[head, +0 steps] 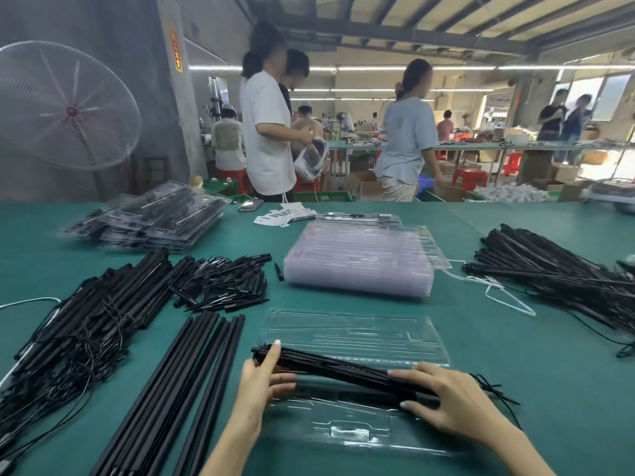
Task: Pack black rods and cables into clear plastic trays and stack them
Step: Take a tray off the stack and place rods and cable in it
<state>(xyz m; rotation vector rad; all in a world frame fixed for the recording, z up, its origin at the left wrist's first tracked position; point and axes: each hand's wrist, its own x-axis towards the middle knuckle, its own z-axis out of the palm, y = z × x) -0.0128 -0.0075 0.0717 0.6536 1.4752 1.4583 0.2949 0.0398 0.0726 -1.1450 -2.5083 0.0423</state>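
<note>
Both hands hold one bundle of black rods (343,369) over the open clear tray (354,338) at the near edge of the green worktop (515,338). Left hand (261,376) grips the bundle's left end, index finger laid along the top, other fingers curled under. Right hand (443,396) grips the right end, fingers wrapped over the rods, thin cable tails (494,389) sticking out past it. Bundle sits tilted, left end higher and farther, right end lower and nearer; it crosses the tray's middle, can't tell if it touches the plastic. Tray lies flat, hinged open, far half bare, near half with a moulded hanger tab (357,431). Just left of the tray: row of long loose rods (192,383) lying diagonally. Farther left: heap of rods with tangled cables (79,324). Behind those: pile of short black pieces (223,283). Centre, beyond the tray: stack of empty clear trays (360,259). Far left: stack of packed trays (151,218). Right side: another heap of cabled rods (549,266), well apart from the tray. White labels (285,216) near the far edge. Several people (268,132) stand behind the worktop; big fan (65,108) at left.
</note>
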